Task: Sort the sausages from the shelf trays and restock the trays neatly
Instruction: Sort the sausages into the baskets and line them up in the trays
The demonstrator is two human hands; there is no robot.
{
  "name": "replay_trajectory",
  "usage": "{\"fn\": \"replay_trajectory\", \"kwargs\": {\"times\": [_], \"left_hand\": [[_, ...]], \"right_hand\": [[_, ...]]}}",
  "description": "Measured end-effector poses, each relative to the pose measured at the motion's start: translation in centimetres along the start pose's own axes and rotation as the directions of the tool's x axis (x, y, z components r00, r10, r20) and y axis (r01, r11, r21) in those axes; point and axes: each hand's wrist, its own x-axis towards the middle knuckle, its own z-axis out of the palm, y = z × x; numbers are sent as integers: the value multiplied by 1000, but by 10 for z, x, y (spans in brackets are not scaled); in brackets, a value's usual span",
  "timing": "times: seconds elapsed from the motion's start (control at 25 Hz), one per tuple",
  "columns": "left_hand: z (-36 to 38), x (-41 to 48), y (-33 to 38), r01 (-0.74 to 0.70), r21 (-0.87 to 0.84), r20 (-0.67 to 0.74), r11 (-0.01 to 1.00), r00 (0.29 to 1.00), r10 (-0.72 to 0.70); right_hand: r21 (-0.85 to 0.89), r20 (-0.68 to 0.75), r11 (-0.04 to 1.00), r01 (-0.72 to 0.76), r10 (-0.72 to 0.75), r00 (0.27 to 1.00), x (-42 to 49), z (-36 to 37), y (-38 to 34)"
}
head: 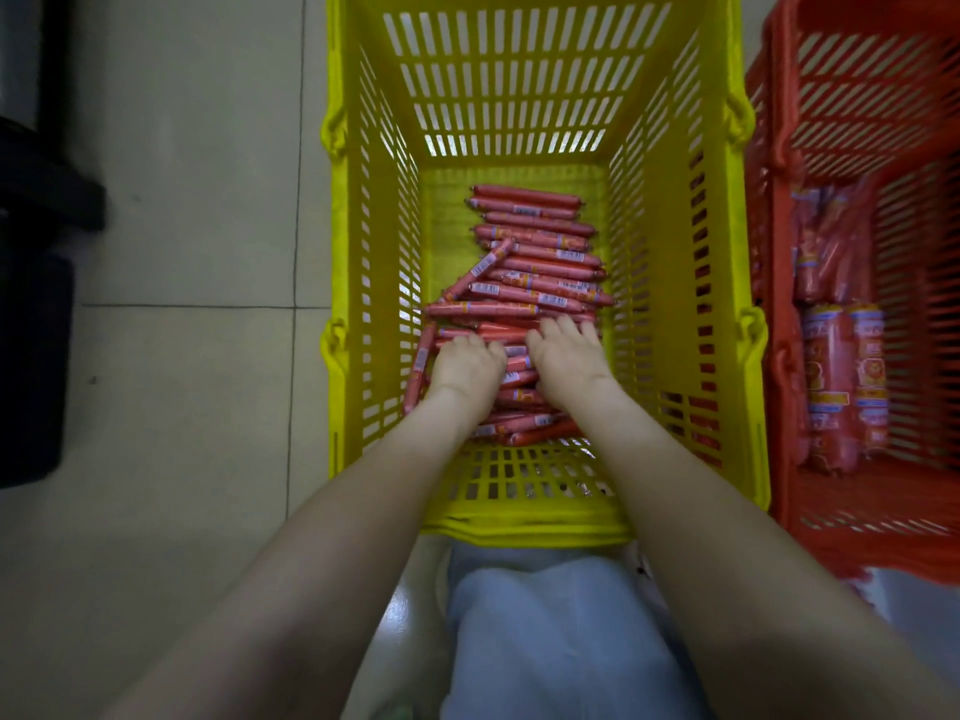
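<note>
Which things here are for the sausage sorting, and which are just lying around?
For the job: thin pink wrapped sausages; yellow slotted plastic basket holding them; left hand and right hand on the pile; red slotted plastic basket of fatter sausage packs.
Just lying about: black bulky object on the pale tiled floor.

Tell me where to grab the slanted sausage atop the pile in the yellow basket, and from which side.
Grip the slanted sausage near its middle, from above, fingers across its narrow width. It lies on top of the pile, crossing the others at an angle, uncovered, and the yellow basket has tall walls that likely bar a sideways reach.
</note>
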Motion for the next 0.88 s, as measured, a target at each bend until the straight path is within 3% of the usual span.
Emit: {"fn": "replay_trajectory", "kwargs": {"times": [0.12,0.32,0.4,0.56,0.64,0.72,0.8,0.88], "left_hand": [[-12,-6,3,-21,78,-11,997,1000,22],[-46,-32,0,0,-118,-50,993,999,-6],[-69,-52,-5,9,-147,-103,989,994,-24],[-132,-116,-18,85,-348,-204,934,965,-164],[-166,-158,-23,86,-473,-239,877,945,-222],[-196,-201,-21,59,-571,-268,819,929,-254],[-220,-242,-15,12,-629,-317,777,909,-270],[-236,-282,-8,-34,-677,-359,735,887,-289]], "right_hand": [[-10,113,998,68,-66,991,-7,-3,11],[58,133,997,59,-67,989,-32,-41,21],[78,50,996,51,-55,997,-53,-66,24],[132,-309,991,20,22,951,-124,-131,32],[236,-505,971,-31,150,850,-168,-163,34],[367,-649,929,-54,297,700,-214,-191,33],[505,-737,863,19,420,530,-257,-210,31],[570,-798,801,185,485,358,-300,-218,25]]}}
